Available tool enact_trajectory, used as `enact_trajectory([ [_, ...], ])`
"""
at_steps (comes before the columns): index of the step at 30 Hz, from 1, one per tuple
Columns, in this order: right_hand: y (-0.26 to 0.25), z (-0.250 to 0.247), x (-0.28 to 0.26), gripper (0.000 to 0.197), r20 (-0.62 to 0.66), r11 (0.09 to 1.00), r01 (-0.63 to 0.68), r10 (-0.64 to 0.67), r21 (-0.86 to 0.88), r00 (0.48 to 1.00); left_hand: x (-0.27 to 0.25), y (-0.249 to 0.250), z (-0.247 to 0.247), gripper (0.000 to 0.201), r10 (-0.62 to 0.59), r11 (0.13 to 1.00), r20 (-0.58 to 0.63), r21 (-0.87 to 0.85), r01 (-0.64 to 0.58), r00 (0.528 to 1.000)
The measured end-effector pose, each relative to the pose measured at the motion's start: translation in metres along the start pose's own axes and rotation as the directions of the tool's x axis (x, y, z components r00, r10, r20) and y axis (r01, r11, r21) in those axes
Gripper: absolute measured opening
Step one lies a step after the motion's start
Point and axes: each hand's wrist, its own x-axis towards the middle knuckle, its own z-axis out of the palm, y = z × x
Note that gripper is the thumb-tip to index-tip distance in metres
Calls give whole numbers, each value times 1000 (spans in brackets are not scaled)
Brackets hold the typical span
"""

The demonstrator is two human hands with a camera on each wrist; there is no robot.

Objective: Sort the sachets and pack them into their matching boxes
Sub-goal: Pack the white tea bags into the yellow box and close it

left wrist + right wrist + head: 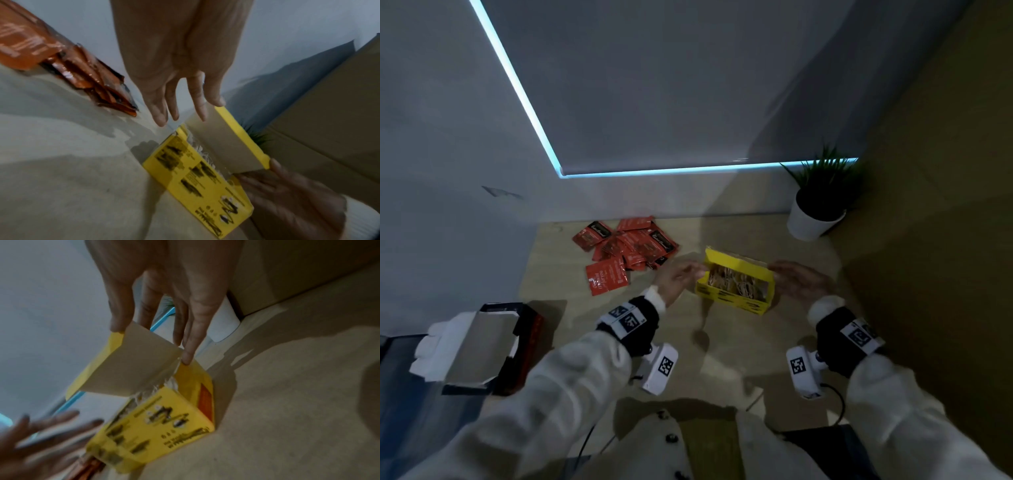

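Observation:
A yellow box (739,301) stands in the middle of the table, its lid (736,265) raised and several pale sachets (732,282) inside. My left hand (688,274) is at the box's left end with straight fingers (162,113), the thumb tip touching the lid's corner (221,112). At the right end my right hand (780,274) reaches the lid (139,366) with straight fingers (187,356), the thumb on its far corner. A pile of red sachets (626,250) lies behind and to the left. An open red and black box (482,346) stands at the near left.
A potted plant (815,219) in a white pot stands at the table's back right corner. A brown panel (928,240) bounds the table on the right and a grey wall (448,205) on the left. Bare table (722,359) lies between the yellow box and me.

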Motion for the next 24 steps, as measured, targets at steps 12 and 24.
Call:
enact_trajectory([
  [12,13,13,-12,30,-61,935,199,-226,-294,972,11,8,8,4,-143,982,-108,-137,128,984],
  [24,30,13,-2,37,-31,928,93,-112,-362,993,12,-1,14,29,-254,960,-109,-149,237,961],
])
